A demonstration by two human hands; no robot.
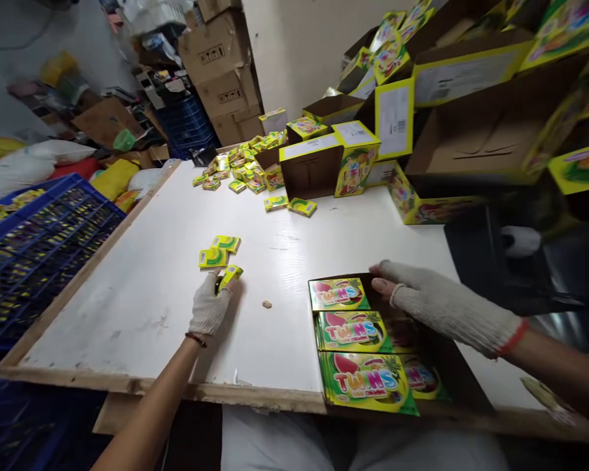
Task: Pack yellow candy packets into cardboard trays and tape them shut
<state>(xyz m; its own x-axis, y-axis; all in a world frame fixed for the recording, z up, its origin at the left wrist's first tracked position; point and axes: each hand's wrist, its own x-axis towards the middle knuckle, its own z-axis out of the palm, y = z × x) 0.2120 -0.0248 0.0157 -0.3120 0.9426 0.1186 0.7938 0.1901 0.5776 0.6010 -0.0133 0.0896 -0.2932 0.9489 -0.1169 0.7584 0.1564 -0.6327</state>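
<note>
My left hand (211, 304), in a white fingerless knit glove, is closed round a small yellow-green candy pack (232, 275). Just beyond it, two more candy packs (213, 258) lie flat on the white table. My right hand (427, 297), gloved the same way, grips the far edge of an open display carton (464, 373), fingertips on either side of its wall. Inside that carton, rows of upright packs marked TWINS (356, 330) fill the left side. More packs sit lower on its right, partly in shadow under my right hand.
A heap of loose candy packs (248, 167) lies at the table's far end. Open printed cartons (309, 171) are stacked along the back and right. A dark device (491, 255) stands at right. Blue crates (53, 242) flank the table's wooden left edge (95, 265).
</note>
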